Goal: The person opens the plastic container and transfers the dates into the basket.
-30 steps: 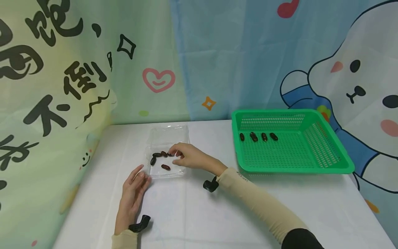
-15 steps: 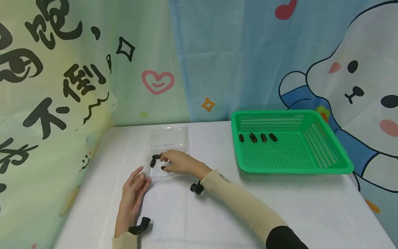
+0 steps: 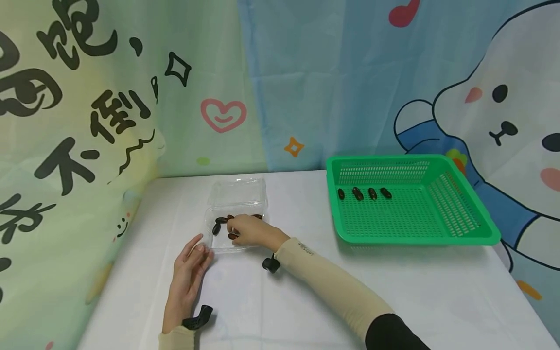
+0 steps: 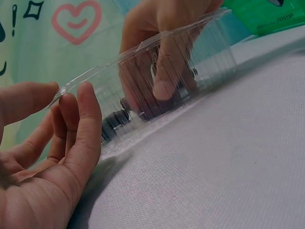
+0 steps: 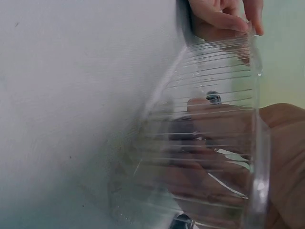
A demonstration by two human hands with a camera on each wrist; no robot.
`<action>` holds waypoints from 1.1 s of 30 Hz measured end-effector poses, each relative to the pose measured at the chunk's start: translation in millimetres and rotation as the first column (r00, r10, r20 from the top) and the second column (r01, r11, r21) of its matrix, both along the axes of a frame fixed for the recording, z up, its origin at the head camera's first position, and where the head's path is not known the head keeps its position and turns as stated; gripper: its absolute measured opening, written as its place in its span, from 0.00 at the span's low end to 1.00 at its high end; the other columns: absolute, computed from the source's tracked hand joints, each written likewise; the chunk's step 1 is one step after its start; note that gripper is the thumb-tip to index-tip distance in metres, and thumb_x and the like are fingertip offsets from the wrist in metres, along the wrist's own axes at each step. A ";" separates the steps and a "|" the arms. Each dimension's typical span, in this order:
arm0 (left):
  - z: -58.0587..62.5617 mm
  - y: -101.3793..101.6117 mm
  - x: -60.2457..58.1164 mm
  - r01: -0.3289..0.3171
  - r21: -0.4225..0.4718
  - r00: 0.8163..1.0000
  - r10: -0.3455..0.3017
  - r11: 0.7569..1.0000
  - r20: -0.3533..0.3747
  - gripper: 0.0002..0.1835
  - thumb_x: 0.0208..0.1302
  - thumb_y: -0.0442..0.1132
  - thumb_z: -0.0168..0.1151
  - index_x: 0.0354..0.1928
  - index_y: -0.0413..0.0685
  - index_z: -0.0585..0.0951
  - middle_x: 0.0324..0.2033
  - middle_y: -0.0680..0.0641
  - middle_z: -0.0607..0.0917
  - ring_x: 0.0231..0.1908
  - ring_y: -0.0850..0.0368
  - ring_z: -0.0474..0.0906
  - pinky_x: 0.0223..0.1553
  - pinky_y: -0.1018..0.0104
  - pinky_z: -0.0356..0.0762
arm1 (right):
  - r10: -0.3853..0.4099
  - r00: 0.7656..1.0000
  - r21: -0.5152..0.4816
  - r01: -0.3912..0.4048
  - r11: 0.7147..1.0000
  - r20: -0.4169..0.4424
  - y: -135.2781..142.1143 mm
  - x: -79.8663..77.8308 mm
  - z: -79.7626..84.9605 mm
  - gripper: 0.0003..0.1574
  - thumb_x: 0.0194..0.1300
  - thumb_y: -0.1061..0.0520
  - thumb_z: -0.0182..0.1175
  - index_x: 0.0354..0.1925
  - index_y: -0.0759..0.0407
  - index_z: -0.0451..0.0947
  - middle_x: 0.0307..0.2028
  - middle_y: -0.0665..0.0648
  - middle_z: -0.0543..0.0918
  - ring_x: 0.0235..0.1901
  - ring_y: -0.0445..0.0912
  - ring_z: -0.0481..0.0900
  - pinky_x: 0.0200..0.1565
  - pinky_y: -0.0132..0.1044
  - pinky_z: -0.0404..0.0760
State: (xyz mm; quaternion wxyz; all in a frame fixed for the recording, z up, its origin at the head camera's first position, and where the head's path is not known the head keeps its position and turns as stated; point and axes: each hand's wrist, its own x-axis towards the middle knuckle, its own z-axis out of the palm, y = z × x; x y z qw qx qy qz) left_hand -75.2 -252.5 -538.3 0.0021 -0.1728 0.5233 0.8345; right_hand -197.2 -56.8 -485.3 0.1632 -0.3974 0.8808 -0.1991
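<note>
A clear plastic box (image 3: 217, 246) with its lid (image 3: 238, 190) laid back stands on the white table. Several dark brown, glossy oval pieces that look like dates lie in it, one date (image 3: 216, 229) at the left side and another (image 3: 257, 216) at the right. My left hand (image 3: 189, 272) pinches the box's near left rim between thumb and fingers, plainest in the left wrist view. My right hand (image 3: 253, 231) reaches down into the box, its thumb and fingers around a date (image 3: 233, 236). That grip shows only blurred through the ribbed wall in the wrist views.
At the right stands a green perforated basket (image 3: 415, 240) with several dates (image 3: 358, 193) in a row near its left end. A printed cloth backdrop (image 3: 302, 87) hangs behind the table. Each wrist wears a black camera mount (image 3: 271, 264).
My right hand has moved left and toward me inside the box, from the back row to the date nearer the front. The date at the right has come into view. The left hand stays put.
</note>
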 end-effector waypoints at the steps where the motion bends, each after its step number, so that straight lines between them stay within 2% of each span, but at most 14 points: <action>1: -0.1 0.2 -0.1 -0.003 0.002 1.000 0.003 1.000 0.005 0.24 0.78 0.35 0.58 0.72 0.50 0.69 0.44 0.56 0.81 0.47 0.65 0.81 0.58 0.71 0.86 | 0.004 1.000 0.001 -0.004 1.000 -0.001 -0.3 -0.1 -0.3 0.16 0.68 0.57 0.71 0.53 0.58 0.83 0.42 0.53 0.85 0.39 0.41 0.75 0.43 0.31 0.77; 5: 0.4 0.5 -0.2 -0.005 0.002 1.000 0.005 1.000 0.011 0.24 0.78 0.35 0.58 0.73 0.50 0.68 0.43 0.57 0.81 0.47 0.65 0.81 0.58 0.71 0.86 | 0.017 1.000 -0.012 -0.017 1.000 -0.016 -2.0 -0.6 -2.1 0.12 0.67 0.60 0.70 0.48 0.58 0.83 0.39 0.53 0.84 0.38 0.42 0.74 0.42 0.31 0.76; 10: 0.4 0.7 0.0 -0.009 0.016 1.000 0.009 1.000 0.020 0.25 0.79 0.35 0.58 0.73 0.50 0.68 0.42 0.56 0.81 0.47 0.65 0.81 0.58 0.71 0.86 | 0.023 1.000 -0.043 -0.024 0.999 -0.020 -3.3 -0.5 -4.1 0.10 0.69 0.62 0.68 0.48 0.60 0.84 0.42 0.55 0.87 0.42 0.44 0.80 0.48 0.32 0.82; 17: -0.2 1.4 0.3 -0.006 0.007 0.999 0.006 1.000 0.035 0.26 0.79 0.35 0.57 0.74 0.49 0.66 0.43 0.56 0.80 0.47 0.65 0.81 0.58 0.71 0.86 | -0.021 0.997 -0.077 0.026 0.997 0.070 -3.3 -0.9 -5.9 0.13 0.72 0.62 0.64 0.54 0.60 0.83 0.47 0.57 0.89 0.48 0.46 0.85 0.51 0.32 0.85; 26: 0.0 1.2 -1.3 -0.013 0.043 0.999 0.011 0.999 0.042 0.27 0.78 0.34 0.58 0.75 0.49 0.66 0.42 0.57 0.81 0.47 0.65 0.81 0.59 0.70 0.86 | -0.034 0.991 -0.134 0.052 0.990 0.133 -4.7 -2.0 -4.8 0.13 0.70 0.63 0.65 0.52 0.57 0.85 0.43 0.55 0.88 0.41 0.42 0.82 0.45 0.29 0.82; 29: 0.6 0.8 -1.3 -0.013 0.045 0.999 0.012 0.999 0.036 0.26 0.78 0.34 0.58 0.74 0.49 0.67 0.42 0.57 0.81 0.47 0.65 0.81 0.58 0.71 0.86 | -0.048 0.979 -0.189 0.087 0.978 0.200 -5.0 -2.8 -5.2 0.14 0.68 0.64 0.65 0.51 0.56 0.86 0.42 0.55 0.88 0.40 0.40 0.81 0.43 0.26 0.80; 33: 1.1 -0.5 -1.3 -0.012 0.039 1.000 0.011 0.999 0.028 0.25 0.78 0.33 0.58 0.73 0.49 0.68 0.41 0.57 0.81 0.46 0.65 0.81 0.57 0.71 0.87 | -0.073 0.931 -0.292 0.186 0.938 0.358 -3.3 -4.0 -3.5 0.17 0.66 0.67 0.64 0.52 0.58 0.86 0.44 0.57 0.89 0.42 0.41 0.82 0.40 0.24 0.80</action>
